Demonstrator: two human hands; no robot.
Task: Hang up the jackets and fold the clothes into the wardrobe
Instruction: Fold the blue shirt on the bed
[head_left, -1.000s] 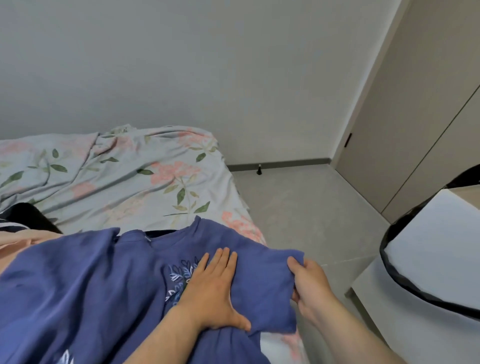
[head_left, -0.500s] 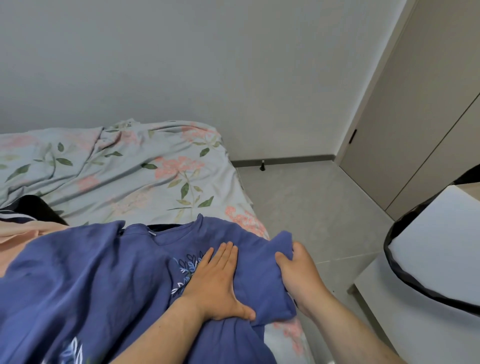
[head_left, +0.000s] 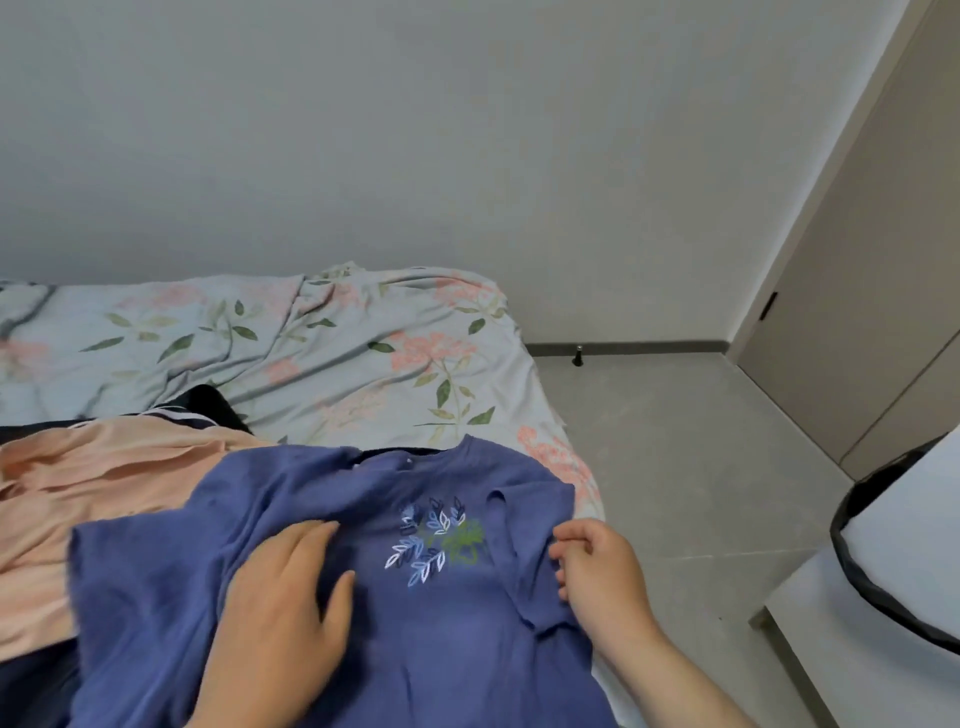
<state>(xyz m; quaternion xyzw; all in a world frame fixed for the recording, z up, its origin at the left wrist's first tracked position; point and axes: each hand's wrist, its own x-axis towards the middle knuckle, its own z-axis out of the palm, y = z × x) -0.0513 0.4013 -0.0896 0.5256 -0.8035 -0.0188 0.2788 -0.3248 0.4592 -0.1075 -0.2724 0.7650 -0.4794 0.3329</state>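
Head view shows us early: our left hand (head_left: 280, 618) presses flat on the blue T-shirt (head_left: 457, 644) spread on the bed (head_left: 337, 358), our right hand (head_left: 597, 571) pinches its tucked-in sleeve, the peach garment (head_left: 104, 478) lies unfolded beside

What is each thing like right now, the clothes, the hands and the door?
blue shirt, spread out, front up
left hand, flat, pressing the blue shirt
right hand, pinching the blue shirt's edge
peach garment, crumpled, unfolded
bedsheet, wrinkled
beige door, closed
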